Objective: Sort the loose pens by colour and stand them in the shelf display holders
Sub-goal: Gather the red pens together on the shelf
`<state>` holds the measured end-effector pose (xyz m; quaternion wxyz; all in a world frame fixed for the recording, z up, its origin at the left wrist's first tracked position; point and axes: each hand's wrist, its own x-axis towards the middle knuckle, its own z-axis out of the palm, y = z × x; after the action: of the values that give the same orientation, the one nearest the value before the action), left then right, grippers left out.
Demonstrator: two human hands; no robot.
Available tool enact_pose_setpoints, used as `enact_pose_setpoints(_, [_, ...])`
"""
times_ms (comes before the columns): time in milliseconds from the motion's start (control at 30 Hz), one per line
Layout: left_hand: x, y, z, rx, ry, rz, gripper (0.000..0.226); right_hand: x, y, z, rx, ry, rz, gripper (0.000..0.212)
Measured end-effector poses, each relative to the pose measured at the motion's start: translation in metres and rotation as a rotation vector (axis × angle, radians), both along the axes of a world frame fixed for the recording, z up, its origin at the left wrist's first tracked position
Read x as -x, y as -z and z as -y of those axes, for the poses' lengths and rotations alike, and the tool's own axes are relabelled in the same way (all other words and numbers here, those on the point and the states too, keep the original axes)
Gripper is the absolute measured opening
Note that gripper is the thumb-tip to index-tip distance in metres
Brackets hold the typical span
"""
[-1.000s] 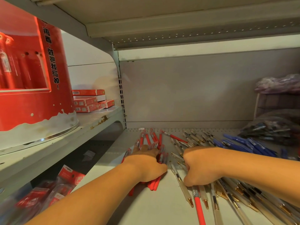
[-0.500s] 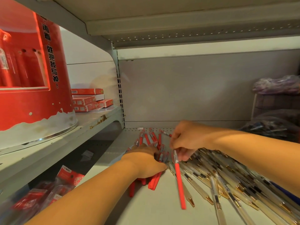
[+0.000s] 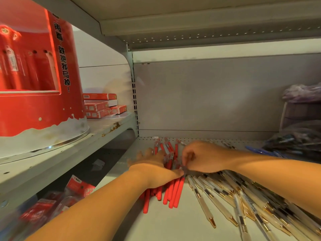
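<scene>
A bundle of red pens [image 3: 171, 193] lies on the white shelf [image 3: 166, 226], pointing away from me. My left hand [image 3: 152, 169] rests on top of that bundle with its fingers spread and blurred. My right hand [image 3: 205, 158] pinches the upper end of one red pen [image 3: 178, 192], which lies along the bundle's right side. A spread of clear pens with gold tips [image 3: 225, 199] fans out to the right, under my right forearm. Blue pens [image 3: 260, 151] lie farther back on the right. A tall red display holder [image 3: 34, 101] stands on the raised shelf at the left.
Flat red boxes [image 3: 99, 105] are stacked behind the display holder. Plastic bags of pens [image 3: 295, 141] and a purple bundle [image 3: 302, 93] sit at the far right. Red packets [image 3: 79, 186] lie on the lower level at the left. The shelf's grey back wall stands close behind.
My right hand picked one red pen out of the clear pile, carried it left and lowered it against the red bundle. My left hand stayed on the bundle and spread its fingers.
</scene>
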<state>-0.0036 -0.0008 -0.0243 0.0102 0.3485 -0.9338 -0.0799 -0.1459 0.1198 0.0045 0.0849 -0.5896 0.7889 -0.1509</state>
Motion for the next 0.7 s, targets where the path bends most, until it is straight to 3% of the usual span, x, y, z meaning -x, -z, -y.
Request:
enact_pose_setpoints(67, [-0.001,0.004,0.003,-0.062,-0.012,0.015,0.111,0.003,0.005,-0.01,-0.068,-0.083,-0.056,0.01])
enact_pose_setpoints(267, [-0.006,0.006,-0.001,-0.192,-0.002,0.03,0.116,-0.004,0.026,0.003,0.004,-0.079,-0.11,0.016])
enact_pose_setpoints(467, [-0.008,0.005,0.005,-0.145,-0.039,0.082,0.096,0.0,0.026,0.02,0.083,-0.165,-0.022,0.015])
enact_pose_setpoints(567, [-0.006,0.006,0.006,-0.142,-0.044,0.1,0.096,0.03,0.012,0.034,0.121,-0.039,-0.024,0.009])
enact_pose_setpoints(700, [-0.003,0.004,0.009,-0.164,-0.049,0.087,0.103,0.075,-0.001,0.054,0.101,0.14,-0.182,0.016])
